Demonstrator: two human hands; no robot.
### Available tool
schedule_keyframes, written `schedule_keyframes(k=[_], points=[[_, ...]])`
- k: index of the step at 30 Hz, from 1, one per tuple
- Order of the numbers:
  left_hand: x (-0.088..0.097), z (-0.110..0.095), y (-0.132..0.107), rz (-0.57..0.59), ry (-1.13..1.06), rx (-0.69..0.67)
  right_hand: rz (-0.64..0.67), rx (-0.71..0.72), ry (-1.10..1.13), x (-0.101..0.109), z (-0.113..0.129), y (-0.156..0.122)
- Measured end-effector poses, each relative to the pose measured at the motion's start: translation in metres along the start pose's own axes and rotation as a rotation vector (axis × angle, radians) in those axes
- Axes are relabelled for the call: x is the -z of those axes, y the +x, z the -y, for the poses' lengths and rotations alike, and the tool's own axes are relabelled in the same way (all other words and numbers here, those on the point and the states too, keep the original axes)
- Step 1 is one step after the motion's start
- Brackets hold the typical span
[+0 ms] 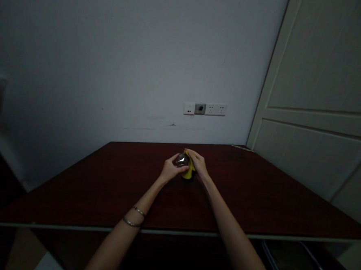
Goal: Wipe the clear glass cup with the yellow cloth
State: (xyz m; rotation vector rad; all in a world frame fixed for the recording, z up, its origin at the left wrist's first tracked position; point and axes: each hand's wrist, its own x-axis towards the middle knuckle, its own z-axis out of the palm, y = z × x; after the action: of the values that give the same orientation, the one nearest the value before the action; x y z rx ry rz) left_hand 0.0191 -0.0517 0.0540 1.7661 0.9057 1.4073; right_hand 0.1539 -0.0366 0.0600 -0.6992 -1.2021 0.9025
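Beyond the two bracelets (131, 222) on the left forearm, the left hand (170, 169) curls around a shiny round object (182, 160), thumb on its near side and fingers on its far side, spread about as wide as the thing itself. The right hand (199, 164) clasps a yellow cloth (188, 174) against the object's right side, over the middle of the dark red table (182, 208), though whether either item touches the tabletop I cannot tell. Farther off, wall sockets (216, 109) sit in the pale wall (136, 59).
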Motion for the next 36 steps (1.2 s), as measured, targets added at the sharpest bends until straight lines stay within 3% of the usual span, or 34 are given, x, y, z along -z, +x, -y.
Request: schedule_keyframes(k=[6,9,15,24,31,36], points=[[0.014,-0.003,0.010,-0.119,-0.129,0.040,0.283,0.015,-0.063,-0.006,0.019,-0.014],[0.018,0.002,0.014,-0.136,-0.153,0.074,0.347,0.070,-0.148,-0.007,0.017,-0.019],[0.016,0.014,0.016,-0.074,-0.160,0.117,0.245,0.155,-0.186,-0.008,0.001,-0.017],[0.019,0.009,0.014,0.008,-0.092,0.117,0.203,0.020,-0.164,-0.006,-0.002,-0.009],[0.013,0.008,0.014,0.035,-0.204,0.058,0.025,-0.126,-0.134,-0.003,0.000,-0.005],[0.008,0.014,0.015,0.014,-0.235,0.035,0.060,-0.111,-0.155,-0.003,-0.005,-0.005]])
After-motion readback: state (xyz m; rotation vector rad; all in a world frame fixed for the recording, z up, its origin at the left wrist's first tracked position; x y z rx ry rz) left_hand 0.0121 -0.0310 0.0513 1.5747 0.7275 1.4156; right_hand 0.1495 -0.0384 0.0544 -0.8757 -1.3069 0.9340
